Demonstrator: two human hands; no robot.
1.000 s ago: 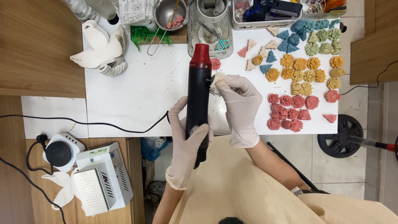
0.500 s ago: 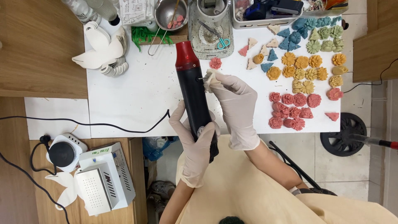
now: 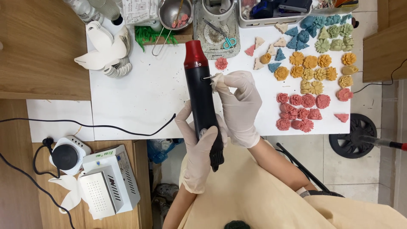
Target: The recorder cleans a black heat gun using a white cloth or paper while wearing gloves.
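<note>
Your heat gun [image 3: 202, 99] has tilted left since a moment ago; left hand [image 3: 199, 148] grips its handle, right hand [image 3: 241, 108] pinches a pale piece [image 3: 217, 79] mid-table; coloured flowers [image 3: 311, 80] lie finished near the right edge.

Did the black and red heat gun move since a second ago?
Yes. The heat gun in the left hand has tilted: its red tip swung toward the metal pot, and its handle end swung toward the person, judged against the white table.

Bright, even overhead light; soft faint shadows; mild glare on white table [image 3: 140, 97]; focus sharp throughout.
</note>
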